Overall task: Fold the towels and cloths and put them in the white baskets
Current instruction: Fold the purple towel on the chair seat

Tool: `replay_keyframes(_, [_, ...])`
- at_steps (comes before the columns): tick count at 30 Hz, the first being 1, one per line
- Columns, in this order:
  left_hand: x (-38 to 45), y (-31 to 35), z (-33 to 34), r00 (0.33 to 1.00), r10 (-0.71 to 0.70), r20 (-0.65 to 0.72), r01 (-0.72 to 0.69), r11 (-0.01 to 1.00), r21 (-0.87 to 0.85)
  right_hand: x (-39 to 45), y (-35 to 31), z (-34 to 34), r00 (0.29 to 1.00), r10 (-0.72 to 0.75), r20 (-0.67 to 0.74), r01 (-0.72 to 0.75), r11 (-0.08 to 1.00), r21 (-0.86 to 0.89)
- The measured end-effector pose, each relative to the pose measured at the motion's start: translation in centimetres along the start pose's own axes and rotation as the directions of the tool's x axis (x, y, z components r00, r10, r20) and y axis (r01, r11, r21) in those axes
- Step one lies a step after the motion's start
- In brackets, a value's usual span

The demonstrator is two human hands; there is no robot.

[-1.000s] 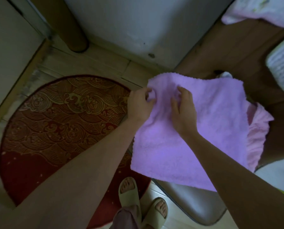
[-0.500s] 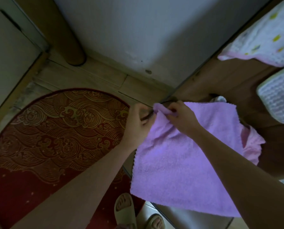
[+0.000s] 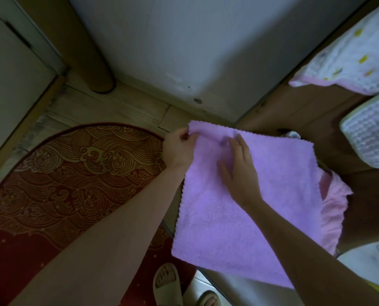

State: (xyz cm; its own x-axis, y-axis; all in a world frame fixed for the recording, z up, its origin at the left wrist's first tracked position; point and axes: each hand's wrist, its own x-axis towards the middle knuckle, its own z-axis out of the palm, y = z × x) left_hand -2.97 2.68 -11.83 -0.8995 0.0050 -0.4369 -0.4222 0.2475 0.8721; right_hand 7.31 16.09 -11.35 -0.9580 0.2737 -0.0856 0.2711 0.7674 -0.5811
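A fluffy purple towel (image 3: 279,208) is spread flat over the left end of a wooden table (image 3: 316,111), its left part hanging past the edge. My left hand (image 3: 178,149) pinches the towel's far left corner. My right hand (image 3: 239,171) lies flat on the towel with straight fingers, just right of the left hand. A pink cloth (image 3: 333,206) sticks out from under the towel's right side. No white basket is in view.
A white waffle-weave cloth (image 3: 371,135) and a white cloth with coloured dots (image 3: 349,58) lie at the table's right. A red patterned rug (image 3: 62,184) covers the floor at left. My feet in slippers (image 3: 167,283) stand below. A grey wall (image 3: 184,51) rises behind.
My right hand let go of the towel's corner and now lies flat on it. The corner has been pulled out flat; my left hand still pinches it.
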Motion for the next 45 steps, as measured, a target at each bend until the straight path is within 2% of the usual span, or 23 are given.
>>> replay_keyframes(3, [0.7,-0.8,-0.4,0.985,0.07,-0.157,-0.042,0.984,0.172,-2.0,1.6,0.7,0.997,-0.072,-0.04,0.058,0.959,-0.279])
replay_keyframes(5, [-0.3,-1.3,-0.7,0.927,0.307,-0.215,-0.223,0.913,0.343,-3.1,2.4,0.7,0.994,-0.095,-0.053,0.069,0.924,-0.375])
replay_keyframes(7, [-2.4,-2.5,-0.2,0.809,0.587,-0.032,-0.514,0.731,0.449,-3.7,2.4,0.7,0.99,-0.14,-0.028,0.116,0.9,-0.421])
replay_keyframes(8, [-3.4,-3.8,0.4,0.736,0.67,0.098,-0.625,0.616,0.48,-3.9,2.4,0.9,0.983,-0.184,0.009,0.169,0.884,-0.435])
replay_keyframes(9, [-4.3,-5.3,0.9,0.672,0.705,0.227,-0.69,0.483,0.54,-4.0,2.7,1.3,0.973,-0.224,0.053,0.223,0.864,-0.451])
replay_keyframes(10, [-5.1,-6.7,1.2,0.641,0.686,0.344,-0.707,0.354,0.612,-4.1,3.4,1.5,0.967,-0.24,0.087,0.252,0.842,-0.476])
replay_keyframes(12, [-5.7,-8.8,1.5,0.664,0.578,0.474,-0.677,0.193,0.711,-4.7,5.8,1.3,0.987,-0.139,0.076,0.158,0.829,-0.536])
replay_keyframes(14, [-5.5,-9.5,1.7,0.707,0.524,0.474,-0.637,0.182,0.749,-5.8,8.6,0.1,0.997,0.049,-0.053,-0.07,0.815,-0.575])
replay_keyframes(16, [-5.4,-9.3,1.8,0.755,0.49,0.436,-0.579,0.185,0.794,-6.8,10.6,-1.4,0.966,0.193,-0.173,-0.258,0.789,-0.558])
replay_keyframes(19, [-6.9,-8.2,1.8,0.786,0.472,0.4,-0.53,0.18,0.829,-7.8,10.1,-2.7,0.927,0.258,-0.272,-0.36,0.818,-0.45])
replay_keyframes(21, [-9.4,-7.9,2.1,0.697,0.52,0.493,-0.626,0.107,0.772,-9.1,8.4,-2.8,0.961,0.135,-0.239,-0.235,0.857,-0.458])
replay_keyframes(23, [-12.5,-8.7,2.7,0.615,0.533,0.581,-0.711,0.055,0.701,-11.2,7.5,-2.1,0.995,-0.059,-0.082,0.01,0.869,-0.496])
replay_keyframes(25, [-14.6,-10.3,2.8,0.621,0.514,0.591,-0.705,0.037,0.708,-12.8,8.6,-1.6,0.995,-0.1,-0.004,0.084,0.86,-0.503])
replay_keyframes(27, [-14.8,-11.8,2.3,0.644,0.477,0.598,-0.675,-0.014,0.738,-14.2,11.0,-1.6,0.996,0.055,-0.073,-0.085,0.856,-0.509])
replay_keyframes(29, [-14.5,-12.3,2.0,0.671,0.46,0.582,-0.635,-0.048,0.771,-15.9,13.1,-2.1,0.951,0.249,-0.182,-0.306,0.834,-0.458])
replay_keyframes(31, [-15.3,-12.1,2.2,0.733,0.452,0.509,-0.563,-0.018,0.826,-17.7,13.4,-2.3,0.878,0.417,-0.235,-0.477,0.803,-0.358])
replay_keyframes(32, [-16.2,-11.9,2.3,0.759,0.444,0.477,-0.538,0.013,0.843,-18.8,12.9,-2.5,0.861,0.448,-0.24,-0.505,0.804,-0.313])
replay_keyframes(33, [-17.5,-11.8,2.3,0.756,0.447,0.479,-0.548,0.029,0.836,-19.9,12.2,-2.7,0.884,0.41,-0.226,-0.462,0.838,-0.289])
replay_keyframes(35, [-20.3,-11.8,1.9,0.66,0.471,0.585,-0.661,-0.005,0.75,-22.1,10.6,-3.0,0.982,0.153,-0.115,-0.183,0.927,-0.328])
replay_keyframes(37, [-22.9,-12.4,0.6,0.579,0.418,0.7,-0.744,-0.08,0.663,-24.5,9.9,-2.9,0.991,-0.131,0.039,0.136,0.911,-0.39])
replay_keyframes(38, [-23.9,-12.9,0.0,0.584,0.366,0.724,-0.75,-0.097,0.654,-25.3,9.8,-2.7,0.977,-0.189,0.1,0.214,0.886,-0.411])
replay_keyframes(41, [-24.7,-13.3,-1.0,0.65,0.26,0.714,-0.722,-0.085,0.687,-25.7,9.9,-3.0,0.97,-0.172,0.17,0.237,0.824,-0.514])
replay_keyframes(45, [-23.2,-12.4,-0.3,0.665,0.327,0.672,-0.704,-0.026,0.709,-23.4,10.1,-4.1,0.977,-0.169,0.13,0.213,0.771,-0.6])
